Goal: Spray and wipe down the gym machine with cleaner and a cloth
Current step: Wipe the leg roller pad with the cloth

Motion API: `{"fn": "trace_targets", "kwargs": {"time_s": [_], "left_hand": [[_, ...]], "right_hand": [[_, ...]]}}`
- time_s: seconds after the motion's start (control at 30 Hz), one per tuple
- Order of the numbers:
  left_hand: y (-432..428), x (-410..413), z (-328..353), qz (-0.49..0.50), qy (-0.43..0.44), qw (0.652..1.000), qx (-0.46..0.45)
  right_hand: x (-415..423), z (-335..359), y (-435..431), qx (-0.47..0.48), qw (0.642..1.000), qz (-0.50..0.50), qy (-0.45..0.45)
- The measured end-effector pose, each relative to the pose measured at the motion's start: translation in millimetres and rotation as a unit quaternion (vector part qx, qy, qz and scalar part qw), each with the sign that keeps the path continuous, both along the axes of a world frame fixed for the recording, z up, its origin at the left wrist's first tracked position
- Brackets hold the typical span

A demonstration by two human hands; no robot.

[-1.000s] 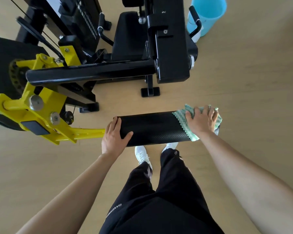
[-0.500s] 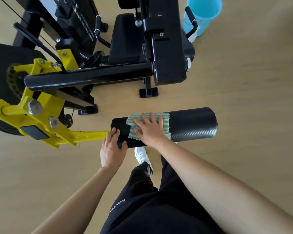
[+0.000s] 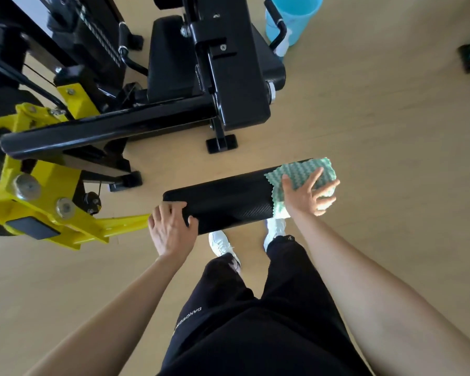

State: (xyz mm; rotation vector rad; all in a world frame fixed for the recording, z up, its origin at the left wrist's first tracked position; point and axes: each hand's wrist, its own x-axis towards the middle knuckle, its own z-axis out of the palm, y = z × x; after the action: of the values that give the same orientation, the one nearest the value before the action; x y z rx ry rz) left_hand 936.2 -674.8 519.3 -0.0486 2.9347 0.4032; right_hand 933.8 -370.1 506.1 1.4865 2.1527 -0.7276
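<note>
Nearest in, at the pad's 9 o'clock end, the left hand (image 3: 171,226) grips the roller pad (image 3: 228,202), fingers curled over the top and thumb on the near side. Over at 3 o'clock the right hand (image 3: 307,196) lies splayed, fingers fairly straight, pressing the green cloth (image 3: 301,169) round the pad's free end. So the wiping of this pad is under way, I'd say. Further out, the yellow lever arm (image 3: 65,213) at 9 and the black frame (image 3: 236,77) at 12 look like work left. Far off at 1 o'clock stands a blue bucket (image 3: 296,14). Whether the white trigger beside it is the cleaner, I can't tell.
</note>
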Motion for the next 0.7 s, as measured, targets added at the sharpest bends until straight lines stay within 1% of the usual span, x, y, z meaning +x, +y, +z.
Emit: {"fn": "trace_targets", "kwargs": {"time_s": [0.07,0.13,0.17,0.2,0.33,0.43,0.53,0.6,0.63,0.67,0.7], "left_hand": [[14,-2,-1,-0.043,0.003,0.999,0.026],[32,-2,-1,-0.078,-0.003,0.996,0.052],[41,-1,-1,-0.084,-0.013,0.995,0.061],[51,1,1,-0.080,-0.023,0.994,0.067],[90,12,8,-0.053,-0.058,0.995,0.068],[131,15,18,-0.057,-0.091,0.989,0.096],[185,13,32,-0.057,-0.127,0.979,0.149],[225,12,42,-0.048,-0.167,0.963,0.204],[246,10,45,-0.043,-0.194,0.950,0.240],[268,10,49,-0.039,-0.227,0.933,0.278],[291,10,53,-0.038,-0.267,0.909,0.317]], "right_hand": [[-12,3,-7,-0.042,0.988,-0.144,0.036],[-19,10,-11,-0.078,0.966,-0.237,0.062],[-19,11,-10,-0.096,0.957,-0.265,0.067],[-17,16,-10,-0.108,0.954,-0.270,0.063],[7,32,4,-0.160,0.964,-0.207,0.055],[27,29,28,-0.189,0.952,-0.228,0.082],[47,30,66,-0.262,0.923,-0.264,0.094],[58,37,102,-0.318,0.905,-0.257,0.121],[63,43,122,-0.349,0.893,-0.246,0.143],[67,49,142,-0.387,0.874,-0.240,0.168],[69,55,164,-0.430,0.848,-0.242,0.194]]}}
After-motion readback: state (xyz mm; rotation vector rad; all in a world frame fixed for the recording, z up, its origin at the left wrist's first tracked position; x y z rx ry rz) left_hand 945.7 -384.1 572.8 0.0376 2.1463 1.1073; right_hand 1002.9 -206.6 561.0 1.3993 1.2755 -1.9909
